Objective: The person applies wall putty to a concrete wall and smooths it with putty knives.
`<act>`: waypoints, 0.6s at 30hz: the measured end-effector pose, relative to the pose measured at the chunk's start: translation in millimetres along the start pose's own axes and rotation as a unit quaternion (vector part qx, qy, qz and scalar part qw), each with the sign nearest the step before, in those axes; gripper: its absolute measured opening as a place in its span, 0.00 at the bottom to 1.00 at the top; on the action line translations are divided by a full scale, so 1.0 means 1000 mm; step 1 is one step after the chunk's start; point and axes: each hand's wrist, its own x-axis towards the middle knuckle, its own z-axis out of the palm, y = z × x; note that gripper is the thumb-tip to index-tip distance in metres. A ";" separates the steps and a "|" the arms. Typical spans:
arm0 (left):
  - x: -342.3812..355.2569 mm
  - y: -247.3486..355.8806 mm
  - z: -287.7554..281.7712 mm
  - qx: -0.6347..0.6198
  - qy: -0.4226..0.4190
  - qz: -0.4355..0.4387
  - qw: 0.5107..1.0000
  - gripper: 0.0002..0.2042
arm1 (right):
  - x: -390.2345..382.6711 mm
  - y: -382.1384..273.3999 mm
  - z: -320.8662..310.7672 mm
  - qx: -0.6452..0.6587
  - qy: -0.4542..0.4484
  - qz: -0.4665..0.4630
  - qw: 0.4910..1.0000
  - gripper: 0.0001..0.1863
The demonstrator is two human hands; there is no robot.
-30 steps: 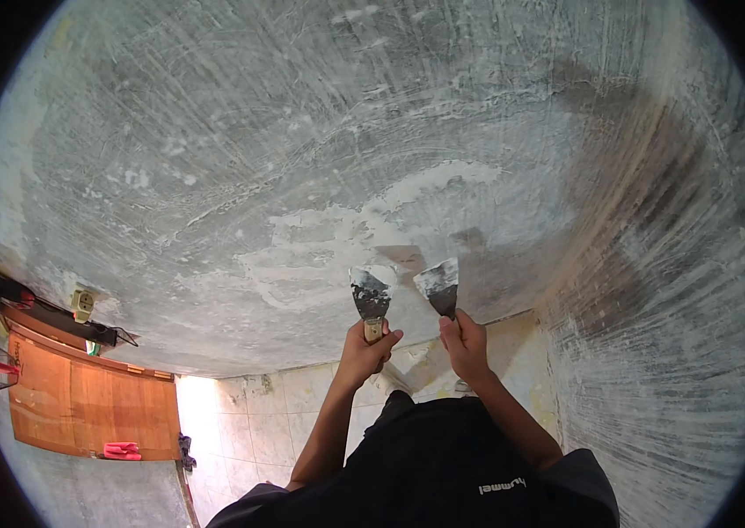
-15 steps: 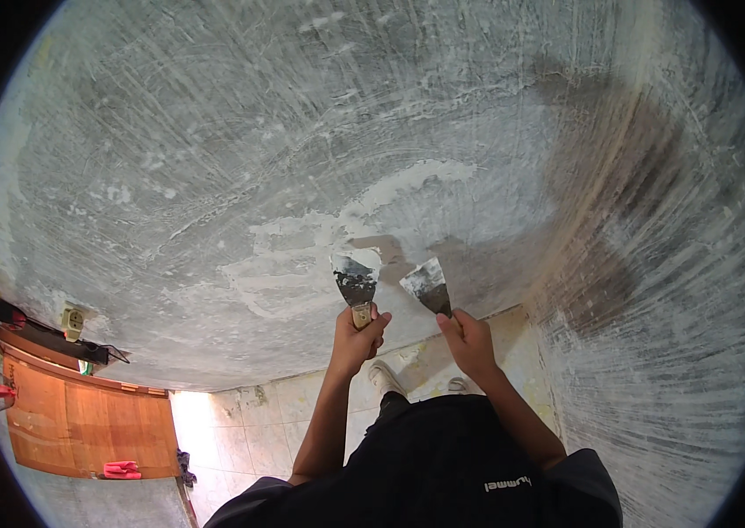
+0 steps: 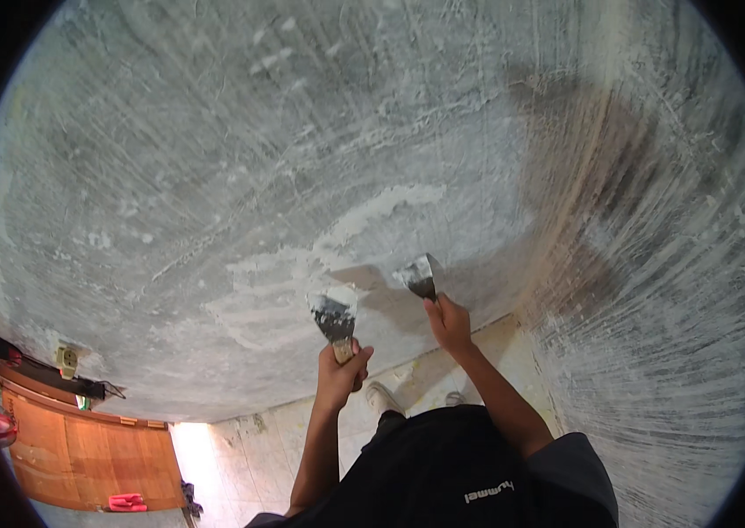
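My left hand [image 3: 339,378] is closed around the pale handle of a putty knife [image 3: 335,319]. Its blade points up, smeared with dark and whitish filler. To its right, my right hand [image 3: 451,327] grips a second putty knife [image 3: 419,278], whose handle is mostly hidden in the fingers. That blade, white toward its edge, is at or close to the grey wall [image 3: 478,194]; I cannot tell whether it touches. Around both blades, a paler patch of wet-looking filler [image 3: 379,209] spreads over the wall.
A side wall [image 3: 680,352] with a brownish patch meets this wall on the right. At lower left are a power socket [image 3: 66,362], a wooden board [image 3: 91,444] and a pink cloth [image 3: 127,502]. Below lies the tiled floor [image 3: 280,437] with my shoes.
My left hand and its putty knife have dropped lower and a little left. The right putty knife has shifted slightly up and left, its blade now tilted differently. The whole view has shifted somewhat.
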 end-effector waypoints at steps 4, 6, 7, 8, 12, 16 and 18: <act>-0.007 0.003 -0.004 -0.005 -0.006 -0.009 1.000 0.12 | 0.011 -0.017 0.000 0.035 0.000 -0.016 0.999 0.21; -0.005 0.004 -0.001 -0.004 -0.005 -0.016 1.000 0.12 | 0.027 -0.020 0.008 0.028 0.011 -0.018 0.999 0.20; -0.004 0.003 0.000 -0.006 -0.001 -0.023 1.000 0.12 | 0.030 -0.020 0.009 0.020 0.019 -0.021 0.999 0.20; -0.004 0.002 0.000 -0.004 0.000 -0.025 1.000 0.12 | 0.027 -0.015 0.011 0.022 0.018 -0.018 0.999 0.20; -0.002 -0.003 -0.002 -0.002 -0.013 -0.004 1.000 0.12 | 0.008 0.012 0.007 0.022 0.009 0.010 1.000 0.20; -0.007 -0.012 -0.003 -0.002 -0.005 -0.021 1.000 0.12 | 0.016 -0.016 0.003 0.042 0.010 -0.004 0.999 0.21; -0.009 -0.011 0.002 -0.001 -0.008 -0.032 0.999 0.12 | 0.028 -0.020 0.008 0.035 0.007 -0.007 0.999 0.21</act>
